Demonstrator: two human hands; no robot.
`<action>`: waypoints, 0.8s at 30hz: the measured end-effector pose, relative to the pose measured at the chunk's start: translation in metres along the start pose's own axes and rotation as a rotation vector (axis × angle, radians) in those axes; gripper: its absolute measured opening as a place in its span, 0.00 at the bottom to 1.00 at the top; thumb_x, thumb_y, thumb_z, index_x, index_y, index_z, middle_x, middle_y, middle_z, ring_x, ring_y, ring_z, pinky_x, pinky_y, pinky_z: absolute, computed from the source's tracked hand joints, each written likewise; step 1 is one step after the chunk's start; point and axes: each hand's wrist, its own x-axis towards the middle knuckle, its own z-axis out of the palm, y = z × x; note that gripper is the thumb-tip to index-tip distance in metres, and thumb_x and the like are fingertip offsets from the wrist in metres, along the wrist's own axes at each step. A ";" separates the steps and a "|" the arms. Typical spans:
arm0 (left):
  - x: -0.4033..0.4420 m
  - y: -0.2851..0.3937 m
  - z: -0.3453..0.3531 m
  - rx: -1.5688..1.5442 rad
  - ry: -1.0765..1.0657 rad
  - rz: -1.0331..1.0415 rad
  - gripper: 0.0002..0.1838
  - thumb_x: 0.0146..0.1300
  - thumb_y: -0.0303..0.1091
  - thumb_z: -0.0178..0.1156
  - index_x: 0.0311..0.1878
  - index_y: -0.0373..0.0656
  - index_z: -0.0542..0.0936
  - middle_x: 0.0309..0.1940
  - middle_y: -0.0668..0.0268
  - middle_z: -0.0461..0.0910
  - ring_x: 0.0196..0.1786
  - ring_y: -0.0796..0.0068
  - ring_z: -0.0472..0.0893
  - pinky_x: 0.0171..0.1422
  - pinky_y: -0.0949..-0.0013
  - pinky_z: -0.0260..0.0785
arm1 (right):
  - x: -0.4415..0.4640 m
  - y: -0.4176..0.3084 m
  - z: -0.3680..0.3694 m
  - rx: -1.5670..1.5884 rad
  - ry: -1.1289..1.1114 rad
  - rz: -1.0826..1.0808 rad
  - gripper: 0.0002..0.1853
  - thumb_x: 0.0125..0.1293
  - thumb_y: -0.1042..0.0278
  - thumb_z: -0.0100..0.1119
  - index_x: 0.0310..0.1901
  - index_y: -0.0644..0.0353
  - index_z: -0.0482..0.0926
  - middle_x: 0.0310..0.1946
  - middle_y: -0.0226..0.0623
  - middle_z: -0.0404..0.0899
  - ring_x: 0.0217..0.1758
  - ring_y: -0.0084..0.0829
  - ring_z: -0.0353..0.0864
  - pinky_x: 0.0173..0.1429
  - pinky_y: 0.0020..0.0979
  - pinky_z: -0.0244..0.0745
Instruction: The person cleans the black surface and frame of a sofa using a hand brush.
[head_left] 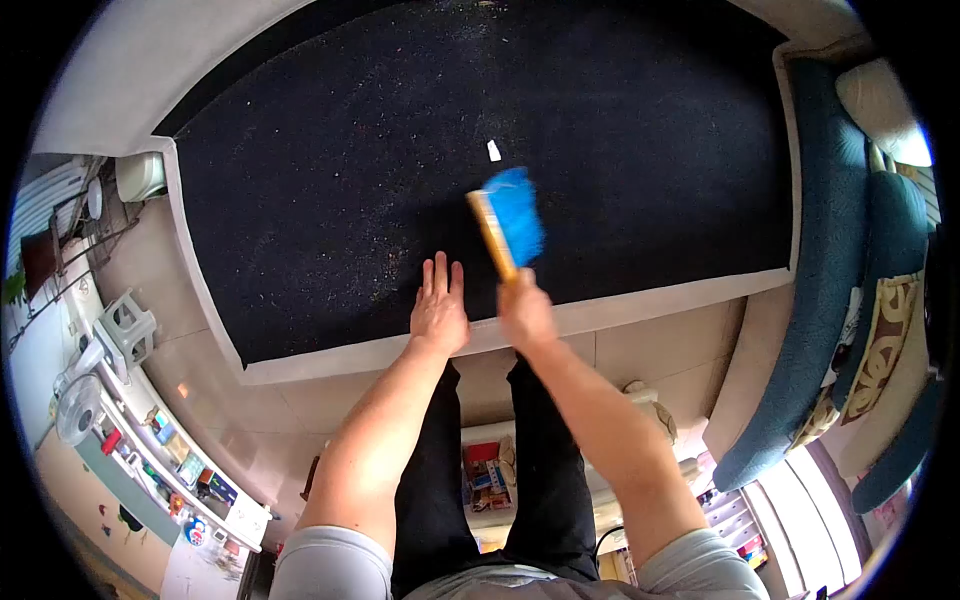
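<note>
My right hand (525,310) is closed round the yellow handle of a brush (515,217) with blue bristles. The brush is over the black mat (650,150), its bristles pointing right. Whether they touch the surface I cannot tell. My left hand (438,305) lies flat near the mat's front edge, fingers stretched forward, holding nothing. Pale crumbs (375,265) are scattered over the mat's left half, thickest just ahead of and left of that hand. A small white piece (493,151) lies beyond the brush.
A pale border (680,295) frames the mat. On the right stands a blue sofa (835,220) with cushions. To the left are a white stool (128,325), a fan (78,408) and cluttered shelves (190,490). Beige floor tiles (290,410) show in front, and a box of packets (488,480) sits between my legs.
</note>
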 end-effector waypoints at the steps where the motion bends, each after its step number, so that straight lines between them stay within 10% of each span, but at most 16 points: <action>1: 0.006 -0.004 0.002 0.001 -0.010 -0.003 0.39 0.66 0.29 0.52 0.79 0.43 0.51 0.81 0.55 0.34 0.83 0.54 0.39 0.83 0.53 0.46 | 0.003 -0.007 0.026 0.017 -0.070 -0.035 0.13 0.69 0.62 0.55 0.46 0.62 0.68 0.36 0.62 0.81 0.43 0.64 0.81 0.46 0.56 0.76; 3: 0.033 -0.035 0.040 0.311 -0.259 0.068 0.43 0.68 0.54 0.46 0.79 0.41 0.46 0.81 0.50 0.35 0.82 0.51 0.39 0.83 0.60 0.44 | -0.006 -0.042 0.037 -0.115 -0.275 -0.129 0.17 0.67 0.61 0.55 0.49 0.65 0.69 0.39 0.62 0.82 0.45 0.63 0.81 0.49 0.53 0.77; 5: 0.019 -0.032 0.029 0.258 -0.054 0.168 0.45 0.69 0.53 0.47 0.80 0.41 0.41 0.80 0.46 0.34 0.82 0.49 0.40 0.84 0.60 0.42 | -0.014 -0.055 0.023 -0.063 -0.308 -0.237 0.23 0.69 0.60 0.54 0.59 0.66 0.68 0.43 0.62 0.81 0.48 0.60 0.81 0.54 0.51 0.76; 10: 0.009 0.010 -0.023 0.132 -0.216 -0.064 0.44 0.65 0.24 0.50 0.80 0.45 0.40 0.81 0.55 0.28 0.83 0.57 0.35 0.83 0.62 0.46 | 0.004 -0.010 -0.060 0.131 0.074 -0.180 0.13 0.71 0.65 0.56 0.53 0.57 0.72 0.38 0.53 0.82 0.41 0.58 0.83 0.42 0.48 0.79; 13: 0.012 0.013 -0.023 0.112 -0.231 -0.064 0.49 0.58 0.24 0.57 0.80 0.40 0.40 0.81 0.50 0.29 0.83 0.52 0.36 0.85 0.61 0.40 | 0.040 0.014 -0.101 -0.176 0.481 -0.222 0.12 0.72 0.65 0.53 0.52 0.59 0.70 0.34 0.56 0.81 0.38 0.61 0.81 0.38 0.53 0.78; 17: 0.019 0.009 -0.012 0.188 -0.230 -0.066 0.46 0.61 0.26 0.55 0.80 0.40 0.42 0.81 0.49 0.31 0.83 0.51 0.36 0.84 0.60 0.41 | 0.051 -0.007 -0.041 -0.267 0.114 -0.069 0.09 0.72 0.64 0.48 0.47 0.59 0.69 0.33 0.54 0.82 0.38 0.59 0.83 0.42 0.54 0.79; 24: 0.033 -0.011 0.019 0.368 -0.232 0.140 0.43 0.67 0.35 0.52 0.80 0.41 0.42 0.80 0.48 0.32 0.82 0.49 0.37 0.84 0.56 0.39 | 0.015 -0.069 -0.005 -0.041 -0.169 -0.401 0.15 0.70 0.60 0.55 0.50 0.61 0.72 0.40 0.57 0.82 0.46 0.57 0.82 0.47 0.49 0.78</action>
